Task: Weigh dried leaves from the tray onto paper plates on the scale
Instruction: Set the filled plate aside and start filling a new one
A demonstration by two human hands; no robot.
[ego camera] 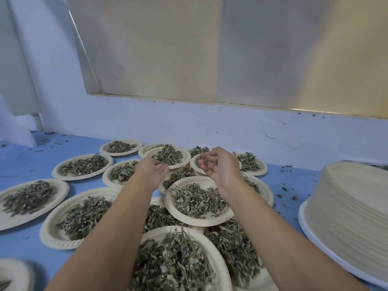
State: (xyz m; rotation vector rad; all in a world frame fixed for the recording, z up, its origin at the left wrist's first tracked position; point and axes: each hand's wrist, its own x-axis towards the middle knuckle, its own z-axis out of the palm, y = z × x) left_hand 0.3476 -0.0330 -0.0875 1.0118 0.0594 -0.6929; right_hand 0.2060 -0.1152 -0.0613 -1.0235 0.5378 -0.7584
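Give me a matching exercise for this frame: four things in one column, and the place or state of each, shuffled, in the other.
Things:
1. left hand
2. right hand
3. stack of empty plates
4. table

Place or state:
A. blue, strewn with leaf crumbs
B. at the far right of the table
C. fingers loosely curled, holding nothing
D. fingertips at the rim of a filled plate

Pairs: 1-D, 2-C, 3-B, 4-A
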